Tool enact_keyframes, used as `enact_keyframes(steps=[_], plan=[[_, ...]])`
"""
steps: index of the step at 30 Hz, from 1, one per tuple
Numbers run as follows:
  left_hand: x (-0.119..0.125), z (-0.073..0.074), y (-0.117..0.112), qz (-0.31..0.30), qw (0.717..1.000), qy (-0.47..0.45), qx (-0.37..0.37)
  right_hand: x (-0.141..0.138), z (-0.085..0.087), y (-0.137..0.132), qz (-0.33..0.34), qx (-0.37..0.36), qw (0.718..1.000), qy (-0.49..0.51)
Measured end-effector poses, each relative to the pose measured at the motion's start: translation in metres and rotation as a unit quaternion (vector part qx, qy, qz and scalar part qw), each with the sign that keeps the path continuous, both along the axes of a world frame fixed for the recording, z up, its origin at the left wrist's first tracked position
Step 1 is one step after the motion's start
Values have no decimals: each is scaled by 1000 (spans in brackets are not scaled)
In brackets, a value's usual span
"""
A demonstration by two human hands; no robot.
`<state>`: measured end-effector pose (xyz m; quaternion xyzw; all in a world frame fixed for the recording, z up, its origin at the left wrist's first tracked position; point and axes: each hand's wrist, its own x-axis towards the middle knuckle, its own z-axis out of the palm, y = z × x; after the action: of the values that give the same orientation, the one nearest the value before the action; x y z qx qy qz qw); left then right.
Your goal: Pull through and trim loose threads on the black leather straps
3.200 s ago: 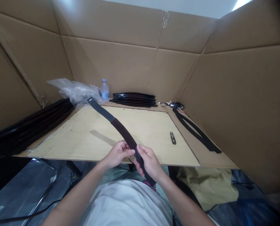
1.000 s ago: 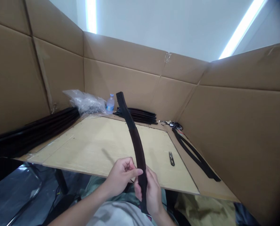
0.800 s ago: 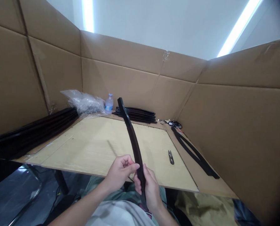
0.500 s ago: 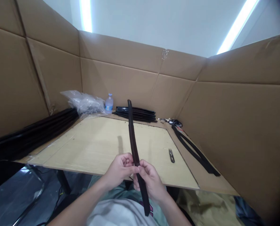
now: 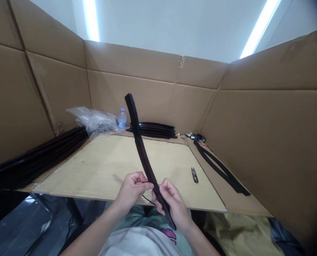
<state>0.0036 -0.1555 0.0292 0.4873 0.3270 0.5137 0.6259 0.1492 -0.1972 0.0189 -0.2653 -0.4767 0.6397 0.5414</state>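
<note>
A long, slightly curved black strip (image 5: 143, 153) rises from my lap over the table, its far end tilted up and to the left. My right hand (image 5: 171, 201) is wrapped round its lower part, thumb on top. My left hand (image 5: 134, 188) is closed in a pinch at the strip's left edge, close to my right fingers. A thin black cord (image 5: 148, 200) hangs between my hands below the strip; whether my left fingers also hold it I cannot tell. Thread snips (image 5: 194, 175) lie on the table to the right.
Black strips are stacked at the back (image 5: 157, 130), with a long bundle (image 5: 38, 156) at left. Two strips (image 5: 222, 170) lie at right by a tangle of black cord (image 5: 197, 137). A bottle (image 5: 122, 121) and clear plastic bags (image 5: 97, 121) stand before cardboard walls (image 5: 132, 90) round the table (image 5: 102, 160).
The strip has tilted and turned, its far end moving up and left, its near end up and right. My hands stay near the same stretch of it; more cord shows.
</note>
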Motion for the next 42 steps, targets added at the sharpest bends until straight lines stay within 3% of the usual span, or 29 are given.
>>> enact_keyframes(steps=[3, 6, 13, 18, 24, 31, 36, 39, 42], plan=[[2, -1, 0, 21, 999, 20, 23, -4, -4, 1, -30, 7, 1000, 2], [3, -2, -2, 4, 999, 24, 26, -6, -6, 1, -47, -13, 999, 6], [1, 1, -3, -26, 1000, 13, 3, -3, 4, 0, -43, -10, 997, -67], [0, 2, -6, -46, 998, 27, 16, -2, 2, -2, -45, -48, 997, -50], [0, 9, -9, -22, 996, 55, 68, -2, 3, -5, -50, 13, 999, -13], [-1, 7, -9, -18, 998, 45, 38, 3, 0, 0, -66, 11, 998, -18], [2, 5, -13, -74, 997, 17, 28, 6, 4, 2, -45, -14, 996, -72], [3, 5, -16, -87, 996, 3, 25, 4, 9, -2, -49, 3, 997, -66], [2, 5, -17, -92, 996, -7, 20, -1, 11, -8, -9, -7, 998, -55]])
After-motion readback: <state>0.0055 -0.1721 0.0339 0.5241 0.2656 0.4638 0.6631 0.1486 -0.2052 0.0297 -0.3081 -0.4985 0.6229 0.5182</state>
